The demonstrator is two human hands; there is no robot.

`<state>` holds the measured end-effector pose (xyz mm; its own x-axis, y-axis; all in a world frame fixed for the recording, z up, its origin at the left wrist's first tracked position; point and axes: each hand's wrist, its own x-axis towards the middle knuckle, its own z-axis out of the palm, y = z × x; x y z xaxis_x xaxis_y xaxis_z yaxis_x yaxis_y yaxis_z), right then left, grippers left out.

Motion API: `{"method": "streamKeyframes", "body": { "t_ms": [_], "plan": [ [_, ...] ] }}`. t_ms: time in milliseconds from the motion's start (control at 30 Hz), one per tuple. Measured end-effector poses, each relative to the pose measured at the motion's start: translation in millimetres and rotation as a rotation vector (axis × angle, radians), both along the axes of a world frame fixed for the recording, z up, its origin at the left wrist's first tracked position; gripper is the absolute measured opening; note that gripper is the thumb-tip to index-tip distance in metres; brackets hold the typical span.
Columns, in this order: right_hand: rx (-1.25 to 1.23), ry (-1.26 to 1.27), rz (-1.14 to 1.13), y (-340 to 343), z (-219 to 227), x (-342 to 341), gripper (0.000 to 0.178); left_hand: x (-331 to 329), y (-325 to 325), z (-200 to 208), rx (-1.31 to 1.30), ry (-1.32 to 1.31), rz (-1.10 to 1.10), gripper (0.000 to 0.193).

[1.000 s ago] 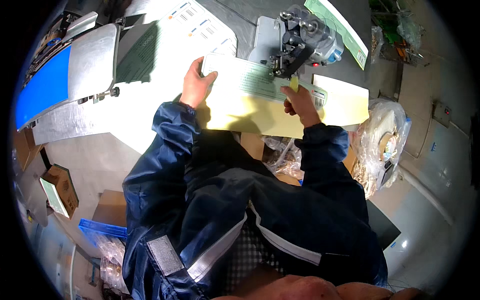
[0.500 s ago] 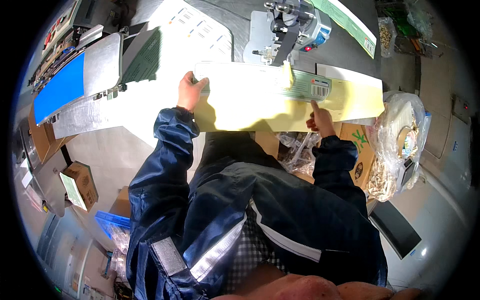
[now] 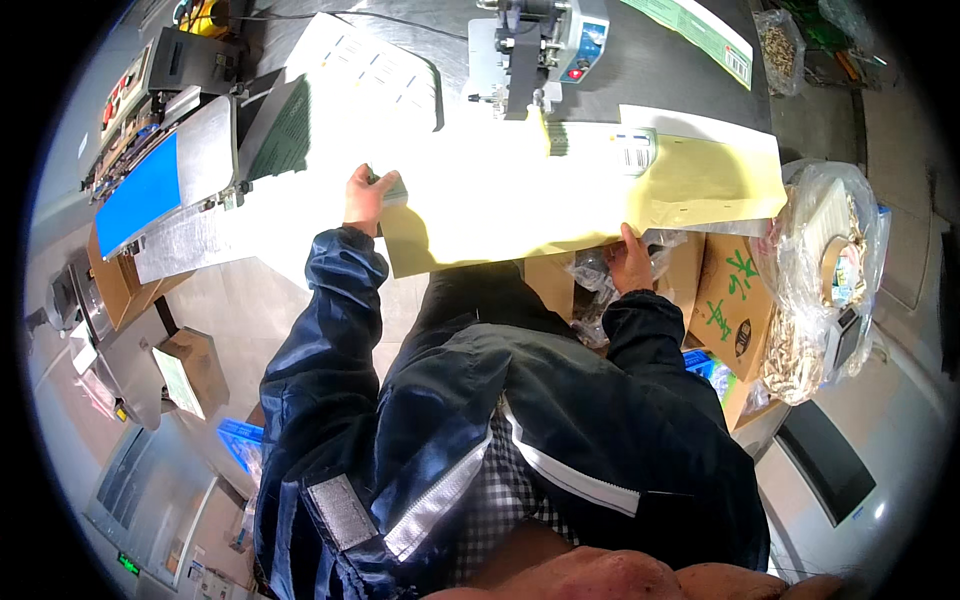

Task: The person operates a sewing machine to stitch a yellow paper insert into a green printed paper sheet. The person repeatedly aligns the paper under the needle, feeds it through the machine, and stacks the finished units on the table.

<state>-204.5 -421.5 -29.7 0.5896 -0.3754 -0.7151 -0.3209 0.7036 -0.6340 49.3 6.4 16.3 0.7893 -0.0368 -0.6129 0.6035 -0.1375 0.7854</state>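
A long printed card strip (image 3: pixel 636 153), pale with a green border and a barcode near its right end, lies on a yellow board (image 3: pixel 705 185); glare washes out most of both. My left hand (image 3: pixel 367 198) is closed on the left end of the strip, thumb on top. At the board's near edge is my right hand (image 3: pixel 630 262), its index finger stretched out and touching that edge, with the other fingers partly hidden. Just beyond the strip stands a small grey and blue tabletop machine (image 3: pixel 575 45), its yellow-tipped part (image 3: pixel 538 128) over the strip's far edge.
Printed sheets (image 3: pixel 370 75) lie at the back left, beside a machine with a blue panel (image 3: pixel 140 185). Another green-edged strip (image 3: pixel 700 40) rests at the back right. Cardboard boxes (image 3: pixel 735 300) and a plastic bag (image 3: pixel 835 250) of pale pieces stand at the right.
My right hand has drawn back from beside the barcode to the yellow board's near edge. My left hand keeps its grip on the strip. The whole view has shifted slightly.
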Motion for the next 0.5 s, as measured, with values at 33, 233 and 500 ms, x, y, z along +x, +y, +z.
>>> {"method": "streamKeyframes", "body": {
  "t_ms": [33, 233, 500],
  "plan": [
    [-0.012, -0.05, -0.031, 1, 1, -1, 0.04, -3, -3, 5, -0.013, 0.004, 0.017, 0.02],
    [-0.057, -0.029, -0.07, 5, 20, 3, 0.041, -12, -6, 7, -0.04, 0.03, 0.051, 0.021],
    [-0.275, -0.09, -0.082, 0, 25, -4, 0.037, -24, -10, 10, -0.014, 0.068, 0.06, 0.022]
  ]
}}
